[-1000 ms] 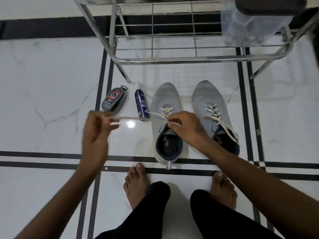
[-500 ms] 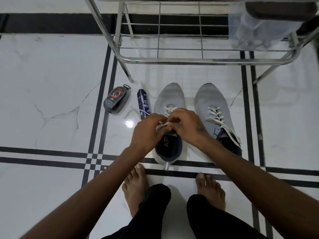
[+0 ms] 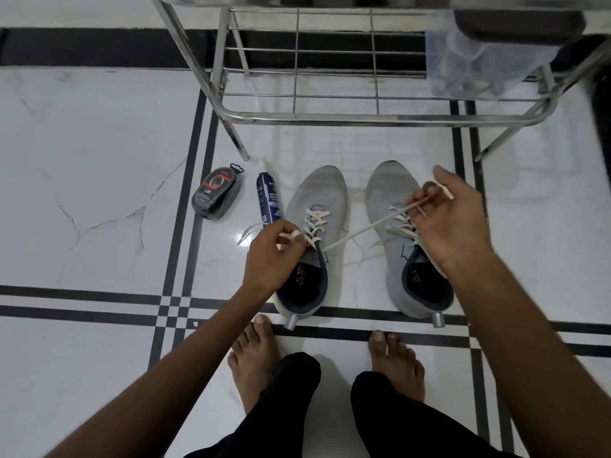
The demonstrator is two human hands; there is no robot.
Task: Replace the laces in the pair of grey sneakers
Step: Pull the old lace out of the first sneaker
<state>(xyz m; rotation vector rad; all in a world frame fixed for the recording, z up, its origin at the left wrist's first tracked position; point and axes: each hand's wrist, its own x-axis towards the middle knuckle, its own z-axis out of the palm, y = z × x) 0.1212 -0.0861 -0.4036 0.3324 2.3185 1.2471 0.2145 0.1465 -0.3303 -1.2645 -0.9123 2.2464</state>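
Note:
Two grey sneakers stand side by side on the white floor, toes pointing away from me. The left sneaker has a cream lace partly threaded through its eyelets. My left hand pinches the lace at the shoe's upper left eyelets. My right hand holds the lace's other end, drawn taut to the right above the right sneaker. The right sneaker carries its own cream lace, partly hidden under my right hand.
A dark shoe-polish sponge case and a blue spray can lie left of the sneakers. A steel rack stands just beyond the toes, with a clear plastic bag on it. My bare feet are behind the heels.
My right hand has moved from the left sneaker's tongue up and to the right, pulling the lace taut. My left hand has stayed at the eyelets. The view has shifted slightly.

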